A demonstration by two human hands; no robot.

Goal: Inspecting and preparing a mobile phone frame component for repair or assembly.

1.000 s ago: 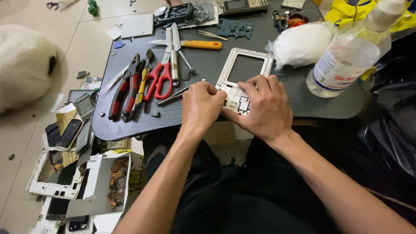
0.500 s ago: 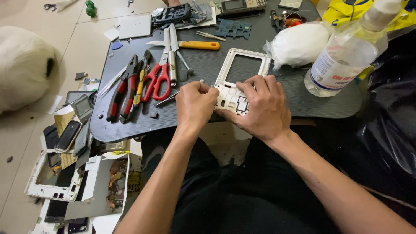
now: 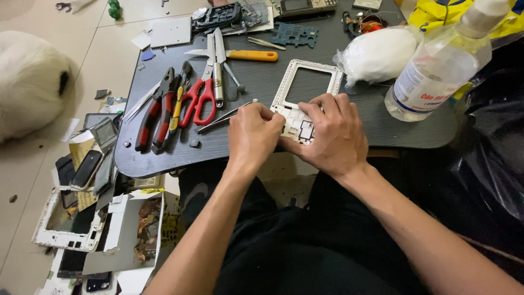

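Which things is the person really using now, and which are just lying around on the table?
In use:
left hand
right hand
white phone frame
tweezers

Lying about:
red-handled pliers
red scissors
yellow-handled knife
clear plastic bottle
white bundle in a plastic bag
green circuit board

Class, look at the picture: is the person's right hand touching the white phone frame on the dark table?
Touching. In the head view the right hand lies across the near end of the white phone frame, with its fingers pressed onto it.
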